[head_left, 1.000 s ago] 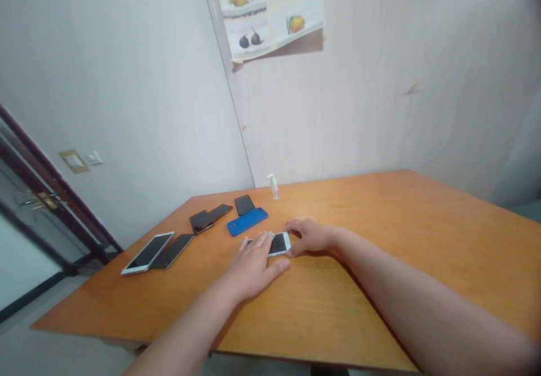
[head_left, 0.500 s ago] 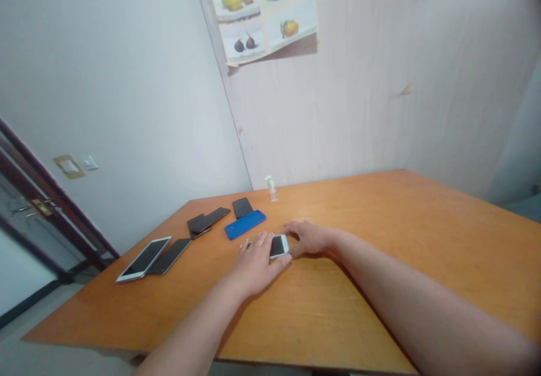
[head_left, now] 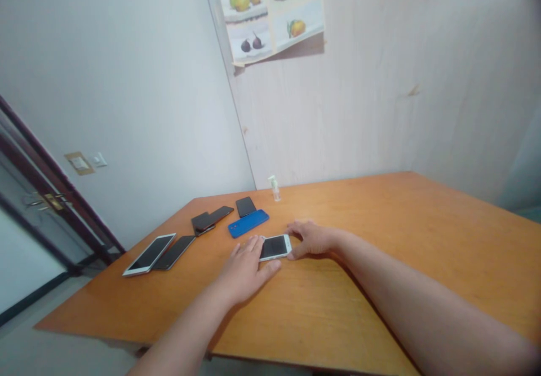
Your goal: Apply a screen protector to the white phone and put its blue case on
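Note:
A white smartphone (head_left: pixel 274 247) with a dark screen lies flat on the wooden table (head_left: pixel 359 319) between my hands. My left hand (head_left: pixel 245 269) rests palm down at its left end. Its fingers are stretched out and cover that end, while the thumb lies apart on the near side. At the other end, my right hand (head_left: pixel 310 239) has its thumb at the near corner and its fingers at the far corner, gripping the phone's edge. Just beyond the smartphone is a blue phone case (head_left: pixel 248 224), partly overlapping a black phone (head_left: pixel 245 206).
To the left lie a white tablet (head_left: pixel 150 254), a dark phone (head_left: pixel 175 252) beside it, and more dark phones (head_left: pixel 214 218) stacked crosswise. A small clear pump bottle (head_left: pixel 274 189) stands near the wall. A fruit poster (head_left: pixel 273 12) hangs above.
My left hand has slid left and toward me, uncovering more of the smartphone's screen, and its thumb has come away from the near edge. My right hand stays at the phone's right end.

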`<state>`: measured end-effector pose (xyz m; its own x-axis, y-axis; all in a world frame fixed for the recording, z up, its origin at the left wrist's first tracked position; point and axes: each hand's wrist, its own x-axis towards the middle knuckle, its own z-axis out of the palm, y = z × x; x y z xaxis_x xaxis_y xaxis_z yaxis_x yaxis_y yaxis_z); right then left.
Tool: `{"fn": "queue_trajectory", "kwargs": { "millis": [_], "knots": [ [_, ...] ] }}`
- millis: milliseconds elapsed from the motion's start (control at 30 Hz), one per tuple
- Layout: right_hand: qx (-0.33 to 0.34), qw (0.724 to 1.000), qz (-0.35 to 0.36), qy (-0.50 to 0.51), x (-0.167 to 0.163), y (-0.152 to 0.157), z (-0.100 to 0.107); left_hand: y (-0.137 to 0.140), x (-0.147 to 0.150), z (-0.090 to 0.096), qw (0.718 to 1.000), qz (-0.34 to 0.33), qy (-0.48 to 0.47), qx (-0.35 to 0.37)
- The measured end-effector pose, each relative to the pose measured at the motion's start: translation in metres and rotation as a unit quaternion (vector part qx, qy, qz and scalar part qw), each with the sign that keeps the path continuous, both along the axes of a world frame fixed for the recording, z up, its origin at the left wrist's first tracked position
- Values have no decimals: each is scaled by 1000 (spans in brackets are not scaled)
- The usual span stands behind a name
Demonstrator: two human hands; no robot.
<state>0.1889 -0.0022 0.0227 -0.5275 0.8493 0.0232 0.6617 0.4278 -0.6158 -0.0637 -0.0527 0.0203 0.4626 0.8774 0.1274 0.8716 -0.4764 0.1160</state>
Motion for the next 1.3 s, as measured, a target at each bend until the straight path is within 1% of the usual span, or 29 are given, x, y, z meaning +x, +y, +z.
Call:
{"fn": "queue_trajectory", "kwargs": {
  "millis": [100, 200, 333, 433, 533, 633, 900, 1000, 1067, 1133, 1300],
  "knots": [
    [0, 1000, 7, -3, 1, 0, 0, -1, -20, -5, 1000, 27, 7, -3],
    [9, 1000, 11, -6, 1, 0, 1, -3, -18, -7, 1000, 29, 7, 1],
    [17, 1000, 16, -13, 0, -1, 2, -15, 17, -6, 1000, -13, -4, 10],
    [15, 1000, 7, -24, -1, -1, 1, -26, 46, -2, 998, -65, -16, -9],
    [17, 999, -12, -28, -2, -1, -1, -32, 57, 3, 995, -91, -18, -29],
    [16, 1000, -16, -16, -2, -2, -1, -34, 44, 5, 995, -95, -13, -41],
    [3, 1000, 1, 10, 0, -2, 2, -43, -45, 6, 996, -78, 32, -12],
    [3, 1000, 4, 9, 1, -2, 1, -43, -64, 5, 996, -71, 44, 2],
    [4, 1000, 4, 5, 1, -1, 0, -43, -65, 4, 996, -77, 46, 8],
    [7, 1000, 0, 3, 1, 0, -1, -41, -57, 5, 995, -91, 40, 7],
    [13, 1000, 6, -5, 1, 0, -3, -35, -13, 8, 991, -133, 10, -25]
  ]
}}
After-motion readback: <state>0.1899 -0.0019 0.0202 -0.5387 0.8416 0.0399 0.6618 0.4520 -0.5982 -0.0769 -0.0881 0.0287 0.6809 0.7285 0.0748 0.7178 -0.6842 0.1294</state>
